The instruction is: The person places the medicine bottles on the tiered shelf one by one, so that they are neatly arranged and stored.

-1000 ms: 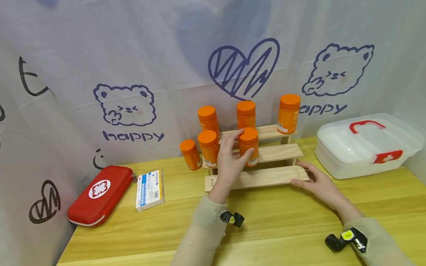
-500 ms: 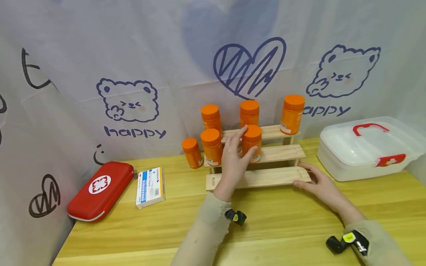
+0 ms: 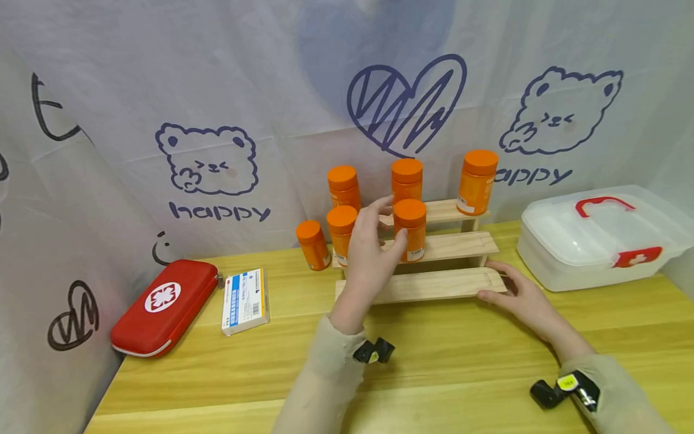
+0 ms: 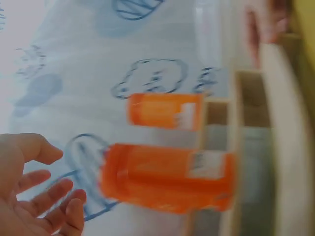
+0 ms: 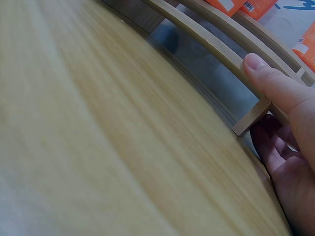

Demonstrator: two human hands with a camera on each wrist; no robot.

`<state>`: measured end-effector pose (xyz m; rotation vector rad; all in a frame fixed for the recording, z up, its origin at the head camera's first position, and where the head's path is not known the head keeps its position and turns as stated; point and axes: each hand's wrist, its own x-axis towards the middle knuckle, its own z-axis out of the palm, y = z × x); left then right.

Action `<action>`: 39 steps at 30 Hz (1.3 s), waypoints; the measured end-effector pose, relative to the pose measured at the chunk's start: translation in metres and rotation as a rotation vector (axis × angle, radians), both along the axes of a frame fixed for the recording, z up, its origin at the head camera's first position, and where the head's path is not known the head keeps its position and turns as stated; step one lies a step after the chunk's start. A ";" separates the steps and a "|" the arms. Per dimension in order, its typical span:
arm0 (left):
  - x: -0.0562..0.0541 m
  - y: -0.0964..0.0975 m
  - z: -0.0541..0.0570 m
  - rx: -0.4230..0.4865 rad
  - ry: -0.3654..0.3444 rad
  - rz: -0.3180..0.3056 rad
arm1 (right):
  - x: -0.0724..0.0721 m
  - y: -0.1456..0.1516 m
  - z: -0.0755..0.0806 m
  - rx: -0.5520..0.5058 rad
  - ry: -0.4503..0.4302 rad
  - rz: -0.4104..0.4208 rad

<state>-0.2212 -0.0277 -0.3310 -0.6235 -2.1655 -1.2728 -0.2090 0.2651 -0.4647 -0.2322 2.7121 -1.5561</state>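
A three-tier wooden display rack [image 3: 434, 286] stands on the table and bears orange pill bottles. On its middle tier is one orange pill bottle [image 3: 410, 232], upright. My left hand [image 3: 370, 250] is just left of that bottle, fingers spread and relaxed. The left wrist view shows a gap between this hand [image 4: 42, 191] and the bottle's lid [image 4: 112, 169]. Another orange bottle [image 3: 341, 226] on the same tier is partly behind my hand. My right hand [image 3: 523, 301] holds the rack's right end, thumb [image 5: 261, 69] against the lowest board and fingers curled behind the leg [image 5: 252, 117].
Three orange bottles stand on the top tier, the rightmost bottle [image 3: 477, 182] apart. A smaller orange bottle [image 3: 312, 246] is left of the rack. A red first-aid case [image 3: 190, 319] and a white-blue medicine box [image 3: 245, 301] lie left. A clear lidded box [image 3: 585, 241] stands right.
My left hand has let go of the middle-tier bottle and drawn back slightly left. That bottle stays standing on the tier. My right hand keeps its hold on the rack's end.
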 end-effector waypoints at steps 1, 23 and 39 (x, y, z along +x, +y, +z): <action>0.002 -0.003 0.005 0.022 0.026 -0.005 | 0.000 0.000 0.000 0.001 -0.002 0.000; -0.032 -0.134 -0.002 0.305 -0.152 0.439 | 0.000 -0.001 0.002 0.006 -0.004 -0.008; -0.058 -0.144 -0.056 0.108 -0.519 0.428 | 0.000 -0.001 0.001 0.020 -0.011 -0.016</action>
